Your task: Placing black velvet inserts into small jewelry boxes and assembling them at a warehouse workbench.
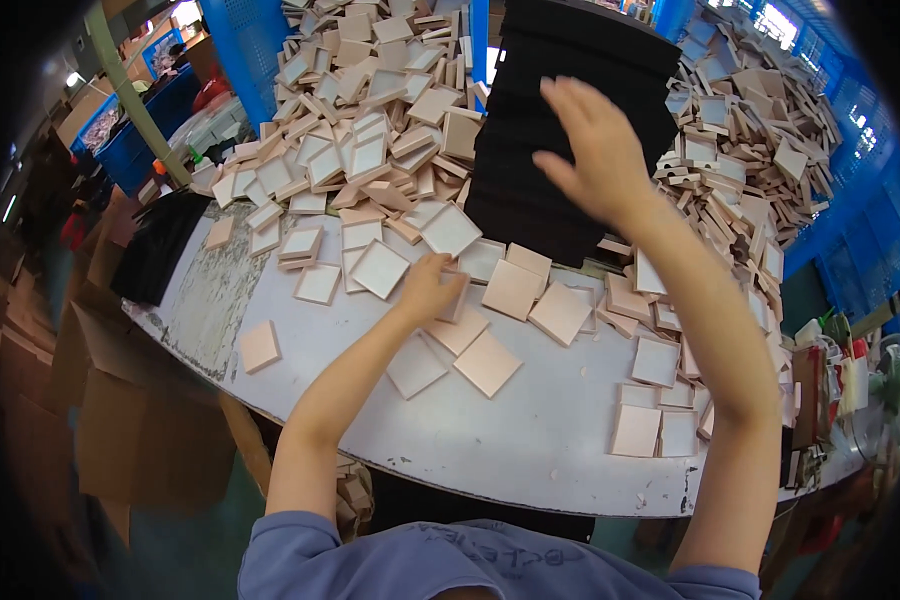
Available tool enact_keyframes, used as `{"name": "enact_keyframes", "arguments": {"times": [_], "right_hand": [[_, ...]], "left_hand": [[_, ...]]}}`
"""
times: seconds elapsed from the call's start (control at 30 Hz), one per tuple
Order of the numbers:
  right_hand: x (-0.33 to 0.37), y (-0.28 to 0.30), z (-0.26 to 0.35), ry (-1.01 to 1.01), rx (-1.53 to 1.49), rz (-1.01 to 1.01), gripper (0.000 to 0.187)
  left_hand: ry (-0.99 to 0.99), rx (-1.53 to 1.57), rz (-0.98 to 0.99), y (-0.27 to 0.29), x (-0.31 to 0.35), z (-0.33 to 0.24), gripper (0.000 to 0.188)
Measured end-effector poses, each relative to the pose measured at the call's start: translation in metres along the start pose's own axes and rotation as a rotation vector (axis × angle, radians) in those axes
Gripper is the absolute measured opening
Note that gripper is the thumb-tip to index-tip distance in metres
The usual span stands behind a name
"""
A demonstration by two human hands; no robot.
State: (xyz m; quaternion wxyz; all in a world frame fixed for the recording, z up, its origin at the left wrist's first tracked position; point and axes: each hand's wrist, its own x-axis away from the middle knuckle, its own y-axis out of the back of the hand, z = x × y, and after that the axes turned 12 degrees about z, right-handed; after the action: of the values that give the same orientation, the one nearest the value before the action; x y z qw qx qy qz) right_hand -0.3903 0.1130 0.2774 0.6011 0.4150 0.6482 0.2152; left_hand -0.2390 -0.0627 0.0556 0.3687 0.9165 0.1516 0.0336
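Pink box [456, 300] was against my left hand [430, 289], over the pale table [530, 445]; I couldn't tell whether those fingers gripped it. My right hand [605, 160], fingers spread and empty, hung before the black sheet [525, 215].

Two large heaps of boxes [368, 155] [755, 90], two arms [332, 392] [718, 310].

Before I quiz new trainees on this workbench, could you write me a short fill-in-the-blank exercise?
The person's ____ hand touches a pink box piece.
The right hand is raised in front of a large sheet coloured ____.
At lower left, beside the table, is a brown box made of ____.

Missing words: left; black; cardboard.
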Motion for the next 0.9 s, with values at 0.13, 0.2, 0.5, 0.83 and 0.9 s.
{"name": "enact_keyframes", "arguments": {"times": [0.13, 0.2, 0.5, 0.83, 0.9], "right_hand": [[-0.046, -0.021, -0.029, -0.096, 0.134, 0.032, 0.088], [-0.046, -0.030, -0.020, -0.220, 0.196, 0.210, 0.092], [-0.048, -0.051, -0.023, -0.326, 0.152, 0.096, 0.043], [-0.037, -0.044, -0.037, -0.482, -0.036, 0.044, 0.040], [-0.036, -0.048, -0.041, -0.483, -0.166, -0.021, 0.032]], "left_hand": [[-0.226, -0.184, -0.008, -0.001, 0.054, -0.027, 0.059], [-0.244, -0.269, 0.057, 0.001, 0.097, -0.042, 0.058], [-0.113, -0.379, -0.172, -0.043, 0.184, -0.030, 0.053], [-0.169, -0.345, -0.194, -0.039, 0.177, -0.035, 0.046], [-0.167, -0.337, -0.199, -0.041, 0.175, -0.033, 0.046]]}}
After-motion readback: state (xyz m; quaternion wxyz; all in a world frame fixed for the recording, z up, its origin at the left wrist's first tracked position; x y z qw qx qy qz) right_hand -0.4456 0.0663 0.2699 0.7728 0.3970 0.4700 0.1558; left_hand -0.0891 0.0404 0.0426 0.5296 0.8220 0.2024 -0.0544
